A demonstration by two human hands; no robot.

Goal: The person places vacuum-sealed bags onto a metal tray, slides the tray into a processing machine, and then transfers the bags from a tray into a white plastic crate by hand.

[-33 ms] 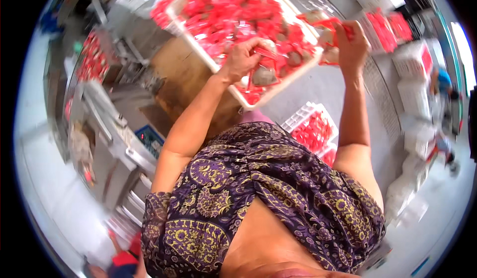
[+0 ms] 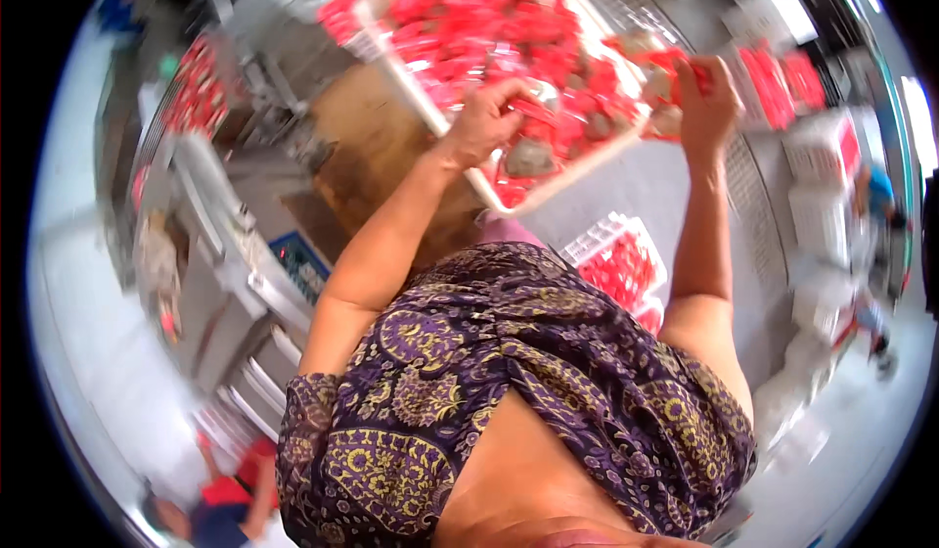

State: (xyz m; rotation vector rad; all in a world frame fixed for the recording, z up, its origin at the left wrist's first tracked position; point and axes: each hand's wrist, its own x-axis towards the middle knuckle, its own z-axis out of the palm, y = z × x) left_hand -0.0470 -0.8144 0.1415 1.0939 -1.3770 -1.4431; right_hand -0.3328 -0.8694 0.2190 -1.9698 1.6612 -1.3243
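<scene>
A white tray [image 2: 567, 184] is heaped with small red and clear plastic packets [image 2: 460, 34], some with a round brownish-grey item inside. Over its near edge, my left hand [image 2: 486, 122] has thumb and fingers pinched on a red packet [image 2: 536, 119]. One packet with a greyish round content [image 2: 529, 159] lies just below those fingers. Beyond the tray's right side, my right hand [image 2: 710, 106] is closed on a bunch of red packets [image 2: 663, 88] with brownish contents; motion blurs them, and I cannot tell how many there are.
A white crate of red packets [image 2: 620, 260] stands on the floor below the tray. Brown board [image 2: 364, 142] lies left of the tray, near metal machinery [image 2: 210, 205]. Stacked white crates [image 2: 820, 191] line the right. Other people are at lower left [image 2: 235, 489] and far right [image 2: 877, 196].
The tray and surroundings sit slightly farther right in the picture. My right hand appears a little lower and farther right. Both hands keep their hold.
</scene>
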